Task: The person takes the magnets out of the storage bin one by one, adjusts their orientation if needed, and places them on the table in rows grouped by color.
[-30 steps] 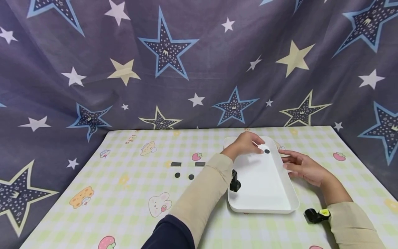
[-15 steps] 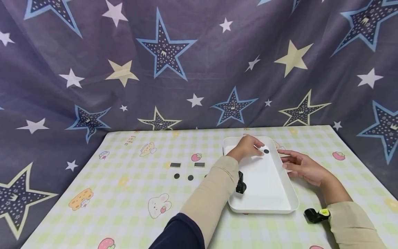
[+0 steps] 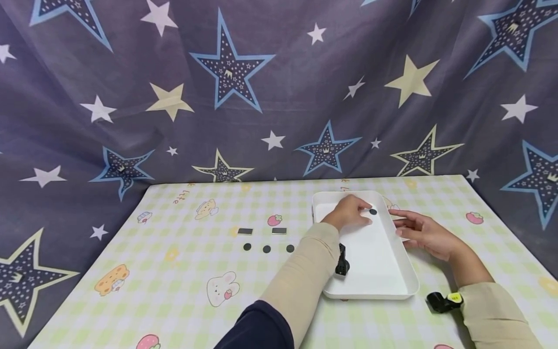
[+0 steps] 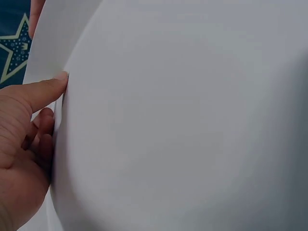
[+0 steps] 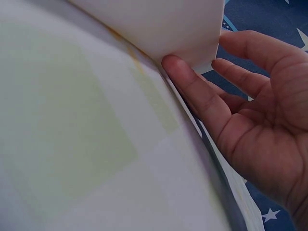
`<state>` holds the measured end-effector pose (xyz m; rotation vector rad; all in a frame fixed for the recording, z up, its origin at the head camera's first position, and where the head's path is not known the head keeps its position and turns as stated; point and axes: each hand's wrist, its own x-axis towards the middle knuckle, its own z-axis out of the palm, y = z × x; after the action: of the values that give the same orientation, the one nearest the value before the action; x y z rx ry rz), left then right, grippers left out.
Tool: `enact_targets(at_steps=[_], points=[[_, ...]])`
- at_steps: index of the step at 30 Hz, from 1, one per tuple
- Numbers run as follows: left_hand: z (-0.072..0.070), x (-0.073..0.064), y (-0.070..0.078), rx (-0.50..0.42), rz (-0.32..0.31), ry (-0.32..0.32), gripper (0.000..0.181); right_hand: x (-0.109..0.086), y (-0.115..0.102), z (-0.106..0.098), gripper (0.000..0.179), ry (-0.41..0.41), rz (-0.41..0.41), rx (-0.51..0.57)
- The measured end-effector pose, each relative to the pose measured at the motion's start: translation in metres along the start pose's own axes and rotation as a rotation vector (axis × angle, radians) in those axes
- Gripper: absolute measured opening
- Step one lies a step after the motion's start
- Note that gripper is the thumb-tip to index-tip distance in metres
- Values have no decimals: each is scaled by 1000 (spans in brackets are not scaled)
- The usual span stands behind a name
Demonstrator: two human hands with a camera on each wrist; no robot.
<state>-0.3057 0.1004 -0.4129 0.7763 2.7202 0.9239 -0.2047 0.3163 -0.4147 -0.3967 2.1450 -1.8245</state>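
Observation:
A white rectangular tray (image 3: 370, 271) lies on the tablecloth, and a small black disc (image 3: 373, 212) rests inside near its far right corner. My left hand (image 3: 350, 212) reaches into the tray, its index fingertip right beside the disc and its thumb close to the tray floor. In the left wrist view, the other fingers of the left hand (image 4: 24, 139) bend loosely and no held thing shows. At the tray's outer right side, my right hand (image 3: 425, 236) has its fingertips against the wall. The right wrist view shows the thumb of the right hand (image 5: 260, 110) low on that wall.
Left of the tray lie several loose pieces: dark rectangles (image 3: 245, 231) (image 3: 279, 231) and black discs (image 3: 247, 246) (image 3: 266, 249) (image 3: 290, 248). Black wrist cameras (image 3: 343, 261) (image 3: 443, 302) sit at both forearms. A starry curtain (image 3: 279, 87) hangs behind the table.
My left hand has shifted slightly nearer inside the tray, and its forearm has swung right, uncovering a third black disc on the cloth. The right hand and tray stay put.

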Motion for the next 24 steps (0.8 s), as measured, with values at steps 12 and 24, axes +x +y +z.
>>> enact_targets(at_steps=[12, 24], points=[[7, -1, 3, 179, 14, -25, 33, -1, 1, -1, 54, -18, -28, 14], [13, -5, 8, 156, -42, 107, 15, 0, 2, 0, 53, -15, -29, 9]])
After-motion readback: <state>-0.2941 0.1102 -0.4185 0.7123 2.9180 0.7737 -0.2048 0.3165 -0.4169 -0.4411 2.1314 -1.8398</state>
